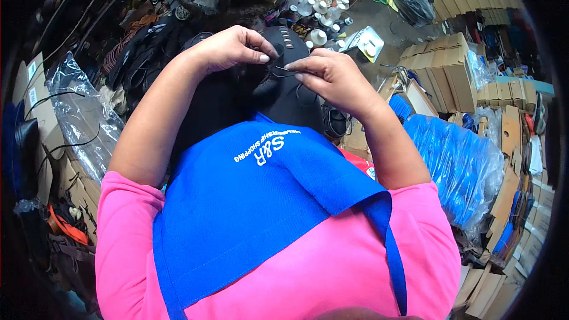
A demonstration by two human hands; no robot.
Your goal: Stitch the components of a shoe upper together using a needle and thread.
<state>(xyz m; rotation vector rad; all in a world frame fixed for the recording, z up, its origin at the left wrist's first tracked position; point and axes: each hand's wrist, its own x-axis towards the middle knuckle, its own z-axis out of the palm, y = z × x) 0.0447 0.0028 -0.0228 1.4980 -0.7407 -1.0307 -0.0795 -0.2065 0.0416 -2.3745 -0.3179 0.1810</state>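
Blue apron [255,201] lowest in view; beyond it, left hand [234,47] pinches the black shoe upper [278,86] at its far edge, right hand [329,74] alongside, fingers closed on a thin needle [283,71] pointing leftward.

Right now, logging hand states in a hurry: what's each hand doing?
Left hand: closed, pinching the black shoe.
Right hand: closed, pinching a needle at the shoe.

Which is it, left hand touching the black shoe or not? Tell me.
Touching. The head view shows the left hand with its fingers pinched on the black shoe's upper edge, no gap visible.
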